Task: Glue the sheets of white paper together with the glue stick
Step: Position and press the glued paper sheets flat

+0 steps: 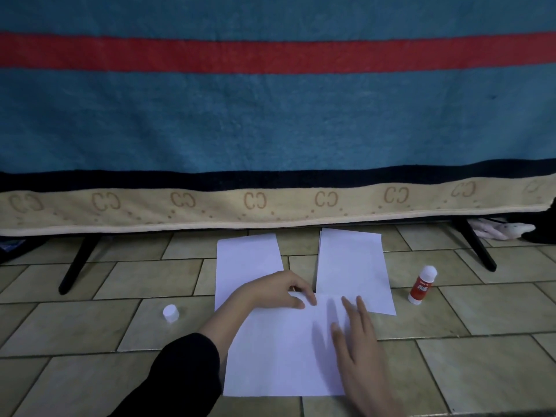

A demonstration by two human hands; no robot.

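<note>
Paper under both your hands: the left hand [281,291] curls its fingers on the near sheet's [279,356] top edge, the right hand [359,341] lies flat, fingers straight. Two smooth sheets [352,266] lie beyond, overlapped. The uncapped cylindrical glue stick [422,285] stands right, on glossy floor tiles [481,371].

A home: tiled floor [451,371], towel-draped rack [270,115]
</note>
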